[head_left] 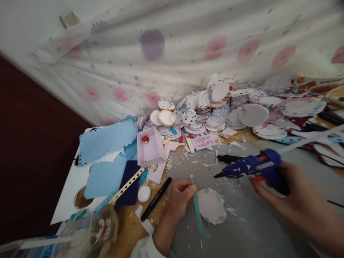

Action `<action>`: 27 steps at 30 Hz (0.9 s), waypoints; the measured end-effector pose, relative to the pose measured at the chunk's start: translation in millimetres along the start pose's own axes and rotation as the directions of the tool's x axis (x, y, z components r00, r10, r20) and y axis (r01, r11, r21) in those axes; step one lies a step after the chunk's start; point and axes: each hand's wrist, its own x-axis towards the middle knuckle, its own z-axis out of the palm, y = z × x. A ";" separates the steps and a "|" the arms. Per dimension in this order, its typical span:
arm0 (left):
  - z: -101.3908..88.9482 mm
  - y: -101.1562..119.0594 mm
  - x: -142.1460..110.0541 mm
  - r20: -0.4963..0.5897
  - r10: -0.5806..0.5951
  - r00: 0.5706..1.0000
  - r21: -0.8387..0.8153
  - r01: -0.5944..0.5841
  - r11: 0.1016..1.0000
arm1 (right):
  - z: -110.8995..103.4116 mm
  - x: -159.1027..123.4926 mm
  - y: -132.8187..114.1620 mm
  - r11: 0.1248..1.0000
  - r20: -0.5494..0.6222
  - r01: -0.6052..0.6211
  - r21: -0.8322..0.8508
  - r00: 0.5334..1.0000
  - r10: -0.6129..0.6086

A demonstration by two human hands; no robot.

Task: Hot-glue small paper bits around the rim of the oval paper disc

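My right hand is wrapped round a blue hot glue gun, its dark nozzle pointing left above the grey mat. Between thumb and fingers my left hand pinches a thin teal strip; I cannot tell whether it is paper or plastic. Just right of the strip, a round white paper disc with a patterned blue and yellow edge lies flat on the grey mat. The glue gun's tip is above and right of the strip, apart from it.
Many decorated discs are heaped along the curtain. At the left are blue card sheets, a lilac box with a small red item inside, a black marker and clear containers. Paper scraps litter the mat; strips pile up right.
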 end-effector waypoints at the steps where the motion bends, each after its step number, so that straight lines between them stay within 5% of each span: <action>1: -0.2 -0.1 -0.3 0.008 0.004 1.000 0.002 -0.004 1.000 | 5.6 4.5 -9.4 0.999 0.030 0.041 0.030 0.999 -0.042; 4: -0.1 0.6 -1.4 0.034 0.010 0.999 0.006 -0.010 1.000 | 21.7 8.5 -24.6 0.986 0.037 0.135 0.092 0.990 -0.139; 9: 0.3 2.0 -2.2 0.080 -0.004 0.997 0.000 0.004 1.000 | 40.3 -9.1 -20.9 0.981 -0.022 0.128 0.142 0.992 -0.127; 27: -0.9 5.2 -3.0 0.144 0.044 0.989 0.071 -0.054 0.996 | 44.8 -15.2 -19.3 0.977 -0.026 0.146 0.155 0.989 -0.144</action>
